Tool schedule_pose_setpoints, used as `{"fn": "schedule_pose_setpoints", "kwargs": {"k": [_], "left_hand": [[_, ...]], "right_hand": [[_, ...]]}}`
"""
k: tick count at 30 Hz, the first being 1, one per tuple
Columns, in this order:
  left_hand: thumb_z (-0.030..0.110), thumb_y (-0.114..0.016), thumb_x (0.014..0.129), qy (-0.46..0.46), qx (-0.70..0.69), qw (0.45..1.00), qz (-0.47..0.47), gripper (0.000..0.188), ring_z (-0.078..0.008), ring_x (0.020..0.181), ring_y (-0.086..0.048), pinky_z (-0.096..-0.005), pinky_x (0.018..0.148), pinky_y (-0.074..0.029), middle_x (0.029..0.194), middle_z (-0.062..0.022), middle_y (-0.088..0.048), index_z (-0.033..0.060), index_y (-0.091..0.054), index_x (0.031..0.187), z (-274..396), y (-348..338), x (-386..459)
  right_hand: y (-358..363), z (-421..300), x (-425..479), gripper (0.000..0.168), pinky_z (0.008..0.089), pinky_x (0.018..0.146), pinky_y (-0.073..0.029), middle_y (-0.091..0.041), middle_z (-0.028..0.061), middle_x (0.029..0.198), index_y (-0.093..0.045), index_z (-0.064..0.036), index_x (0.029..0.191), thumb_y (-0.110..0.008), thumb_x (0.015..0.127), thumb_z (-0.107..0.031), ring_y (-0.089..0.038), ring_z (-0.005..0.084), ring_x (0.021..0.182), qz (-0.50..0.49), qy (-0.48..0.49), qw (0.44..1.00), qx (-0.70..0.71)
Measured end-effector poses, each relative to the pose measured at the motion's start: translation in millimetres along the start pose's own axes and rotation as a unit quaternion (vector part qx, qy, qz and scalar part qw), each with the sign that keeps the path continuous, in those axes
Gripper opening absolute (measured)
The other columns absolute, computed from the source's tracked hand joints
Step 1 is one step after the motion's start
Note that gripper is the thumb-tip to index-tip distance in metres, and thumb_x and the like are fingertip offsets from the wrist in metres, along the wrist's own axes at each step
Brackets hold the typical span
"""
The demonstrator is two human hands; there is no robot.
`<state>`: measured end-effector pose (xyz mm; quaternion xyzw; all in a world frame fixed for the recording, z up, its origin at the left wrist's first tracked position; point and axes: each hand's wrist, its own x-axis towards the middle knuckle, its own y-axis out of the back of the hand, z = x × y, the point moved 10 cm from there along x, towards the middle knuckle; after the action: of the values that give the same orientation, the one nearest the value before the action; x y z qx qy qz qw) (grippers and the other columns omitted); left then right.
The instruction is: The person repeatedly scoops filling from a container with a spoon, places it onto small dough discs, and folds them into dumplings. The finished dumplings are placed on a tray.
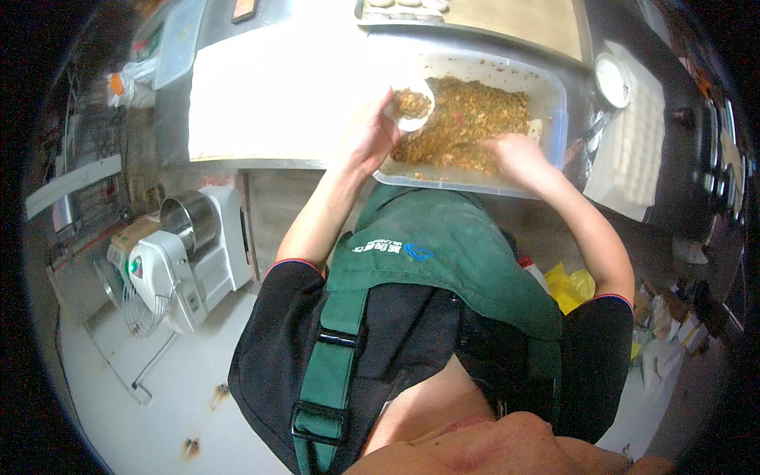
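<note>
My left hand (375, 138) cups a round white dough wrapper (423, 122) at the left side of a translucent plastic tub (558, 139). A mound of chopped filling (412, 103) sits in the middle of the wrapper. More of the brownish, green-flecked chopped filling (475, 113) covers the tub's floor. Low over that filling, my right hand (518, 155) is closed around what looks like a utensil, with a pale handle end (536, 129) showing beyond the knuckles. The utensil's working end is blurred against the filling, so its exact kind is unclear.
A brightly lit white work surface (255, 107) lies to the left. Beyond the tub, a tray (475, 29) holds several white dough pieces (409, 7). At right are a bowl of white powder (612, 80) and a dimpled pale tray (632, 142). A stand mixer (172, 279) stands lower left.
</note>
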<state>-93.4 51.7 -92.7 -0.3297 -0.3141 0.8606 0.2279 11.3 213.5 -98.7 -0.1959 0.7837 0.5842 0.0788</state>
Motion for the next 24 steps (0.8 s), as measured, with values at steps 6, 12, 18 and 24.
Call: {"fn": "schedule_pose_setpoints", "kwargs": {"k": [6, 12, 18, 24], "left_hand": [[0.031, -0.05, 0.099, 0.003, 0.022, 1.0, -0.001, 0.039, -0.0232, 0.112, -0.058, -0.0454, 0.096, -0.049, 0.127, -0.0099, -0.054, 0.0039, -0.048, 0.127, -1.1, 4.3, 3.3], [0.03, -0.05, 0.099, -0.002, 0.05, 0.999, -0.011, 0.036, -0.0232, 0.111, -0.058, -0.0474, 0.094, -0.05, 0.123, -0.0096, -0.056, 0.005, -0.05, 0.125, -1.2, 0.8, 3.2], [0.029, -0.052, 0.098, 0.014, 0.042, 0.999, -0.03, 0.036, -0.02, 0.11, -0.057, -0.0407, 0.09, -0.051, 0.121, -0.0089, -0.057, 0.0046, -0.052, 0.125, -2.8, -0.6, 2.4], [0.031, -0.053, 0.098, 0.027, 0.027, 0.998, -0.04, 0.041, -0.0212, 0.111, -0.058, -0.0426, 0.089, -0.054, 0.124, -0.0092, -0.055, 0.0059, -0.046, 0.129, -2.4, -8.6, 2.9]], "right_hand": [[-12.1, 4.8, -8.5, 0.027, 0.0479, 0.076, -0.053, -0.068, 0.0203, 0.084, -0.072, -0.008, 0.097, -0.055, 0.077, -0.007, -0.067, 0.0359, 0.083, -0.094, -0.028, 0.994, 0.04], [1.3, 17.5, -8.2, 0.033, 0.0473, 0.077, -0.053, -0.067, 0.0215, 0.088, -0.071, -0.011, 0.104, -0.054, 0.077, -0.007, -0.066, 0.0361, 0.085, 0.019, -0.079, 0.996, 0.025], [-12.6, 2.8, -11.1, 0.028, 0.0471, 0.077, -0.053, -0.067, 0.0217, 0.086, -0.071, -0.009, 0.098, -0.054, 0.076, -0.006, -0.066, 0.0362, 0.086, -0.099, -0.068, 0.992, -0.03], [18.3, 16.8, -35.8, 0.026, 0.0404, 0.07, -0.051, -0.067, 0.0165, 0.081, -0.07, -0.007, 0.104, -0.054, 0.083, -0.009, -0.066, 0.0277, 0.077, -0.047, 0.003, 0.975, 0.217]]}}
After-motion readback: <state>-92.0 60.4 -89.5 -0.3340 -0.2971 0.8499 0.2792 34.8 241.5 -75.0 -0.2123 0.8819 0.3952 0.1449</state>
